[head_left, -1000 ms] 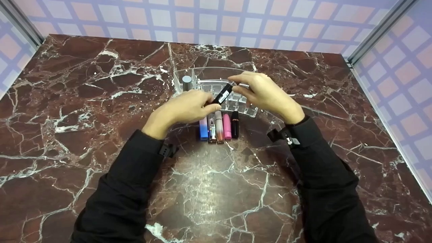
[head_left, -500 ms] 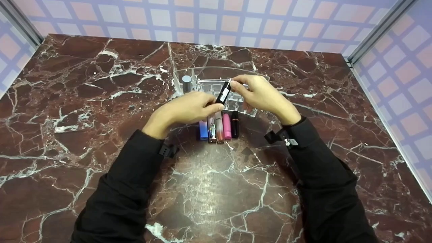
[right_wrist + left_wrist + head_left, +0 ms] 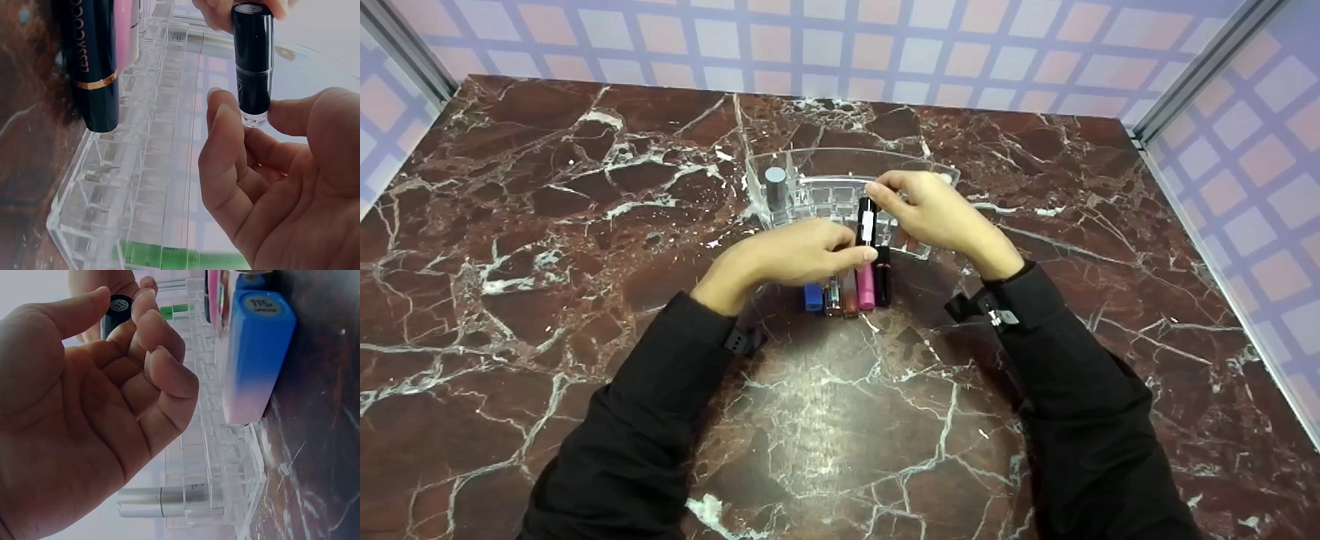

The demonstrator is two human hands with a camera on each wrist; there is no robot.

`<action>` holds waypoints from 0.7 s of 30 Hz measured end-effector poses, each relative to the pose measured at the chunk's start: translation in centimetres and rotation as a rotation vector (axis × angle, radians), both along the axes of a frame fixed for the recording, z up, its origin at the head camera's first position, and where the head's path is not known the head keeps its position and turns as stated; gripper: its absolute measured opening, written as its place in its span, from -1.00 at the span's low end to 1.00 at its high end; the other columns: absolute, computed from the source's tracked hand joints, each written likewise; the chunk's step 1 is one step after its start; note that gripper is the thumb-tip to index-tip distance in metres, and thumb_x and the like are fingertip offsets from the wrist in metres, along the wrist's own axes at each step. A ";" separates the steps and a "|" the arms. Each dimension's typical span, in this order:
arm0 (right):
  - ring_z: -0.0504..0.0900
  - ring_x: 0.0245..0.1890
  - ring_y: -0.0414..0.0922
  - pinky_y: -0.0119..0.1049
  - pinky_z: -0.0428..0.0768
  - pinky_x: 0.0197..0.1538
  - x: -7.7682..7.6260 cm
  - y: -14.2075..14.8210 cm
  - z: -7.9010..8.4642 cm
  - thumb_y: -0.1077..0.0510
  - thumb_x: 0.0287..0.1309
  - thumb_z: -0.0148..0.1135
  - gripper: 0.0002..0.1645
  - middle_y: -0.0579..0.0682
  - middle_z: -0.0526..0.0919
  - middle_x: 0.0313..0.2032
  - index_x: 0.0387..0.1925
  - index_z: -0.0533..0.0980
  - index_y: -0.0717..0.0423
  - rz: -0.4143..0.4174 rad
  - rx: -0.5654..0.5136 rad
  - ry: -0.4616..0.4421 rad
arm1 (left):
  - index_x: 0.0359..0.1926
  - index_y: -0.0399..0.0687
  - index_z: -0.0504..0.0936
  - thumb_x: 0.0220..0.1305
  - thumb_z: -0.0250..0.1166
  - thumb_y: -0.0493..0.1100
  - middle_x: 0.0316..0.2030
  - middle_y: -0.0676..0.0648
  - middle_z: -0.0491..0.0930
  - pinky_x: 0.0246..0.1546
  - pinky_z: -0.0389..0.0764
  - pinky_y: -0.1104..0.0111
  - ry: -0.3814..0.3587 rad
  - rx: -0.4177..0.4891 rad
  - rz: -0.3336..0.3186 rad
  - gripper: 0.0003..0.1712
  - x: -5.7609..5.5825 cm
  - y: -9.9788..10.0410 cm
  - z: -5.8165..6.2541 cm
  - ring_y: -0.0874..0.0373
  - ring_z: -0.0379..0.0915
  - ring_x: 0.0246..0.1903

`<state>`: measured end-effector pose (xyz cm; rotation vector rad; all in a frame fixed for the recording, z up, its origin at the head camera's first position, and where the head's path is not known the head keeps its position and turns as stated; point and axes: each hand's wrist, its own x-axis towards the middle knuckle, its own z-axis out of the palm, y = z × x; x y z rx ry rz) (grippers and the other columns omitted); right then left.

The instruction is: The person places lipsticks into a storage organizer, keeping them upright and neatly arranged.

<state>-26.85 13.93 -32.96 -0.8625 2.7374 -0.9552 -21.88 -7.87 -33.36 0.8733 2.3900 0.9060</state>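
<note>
A black lipstick tube (image 3: 867, 221) with a white label is held up in front of the clear organizer (image 3: 840, 193). My left hand (image 3: 791, 253) pinches its lower end between thumb and fingers. At the other end, my right hand (image 3: 937, 214) has thumb and fingertips on the clear tip (image 3: 254, 119), as the right wrist view shows. Below lies a row of lipsticks on the table: a blue one (image 3: 813, 296), a pink one (image 3: 865, 285), a black one (image 3: 883, 277) with a gold band, and others between, partly hidden by my left hand.
A silver tube (image 3: 775, 187) stands in the organizer's left end. Toward its right end a green tube (image 3: 152, 256) shows in the right wrist view. The dark red marble table (image 3: 825, 420) runs back to a checkered wall (image 3: 840, 52).
The black lipstick tube has swung from a slant to nearly straight. My left hand has moved right and nearer to me, over the row; the right hand has shifted slightly down.
</note>
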 end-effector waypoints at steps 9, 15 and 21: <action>0.64 -0.57 0.07 -0.34 0.56 -0.50 0.2 -0.1 0.1 -0.09 0.55 0.01 -0.54 0.06 0.70 -0.26 0.02 0.61 0.20 0.016 -0.010 -0.020 | -0.11 -0.13 0.70 0.60 -0.05 0.16 -0.37 -0.08 0.70 -0.44 0.50 0.32 -0.043 -0.023 -0.037 -0.46 -0.1 0.5 -0.4 0.15 0.48 -0.53; 0.46 -0.65 -0.22 -0.34 0.51 -0.42 0.3 -0.2 0.1 -0.07 0.55 0.02 -0.55 0.15 0.67 -0.37 0.02 0.62 0.20 0.024 0.003 0.015 | -0.09 -0.17 0.72 0.63 -0.06 0.11 -0.30 -0.11 0.76 -0.35 0.57 0.25 -0.142 0.071 -0.098 -0.45 -0.2 0.5 -0.3 -0.03 0.64 -0.37; 0.57 -0.60 0.01 -0.36 0.53 -0.58 0.4 -0.2 0.2 -0.09 0.53 0.04 -0.56 0.16 0.66 -0.41 0.04 0.60 0.17 0.002 -0.095 -0.085 | -0.06 -0.18 0.66 0.62 -0.05 0.12 -0.29 -0.09 0.75 -0.36 0.55 0.25 -0.116 0.061 -0.063 -0.49 -0.2 0.4 -0.4 -0.03 0.61 -0.37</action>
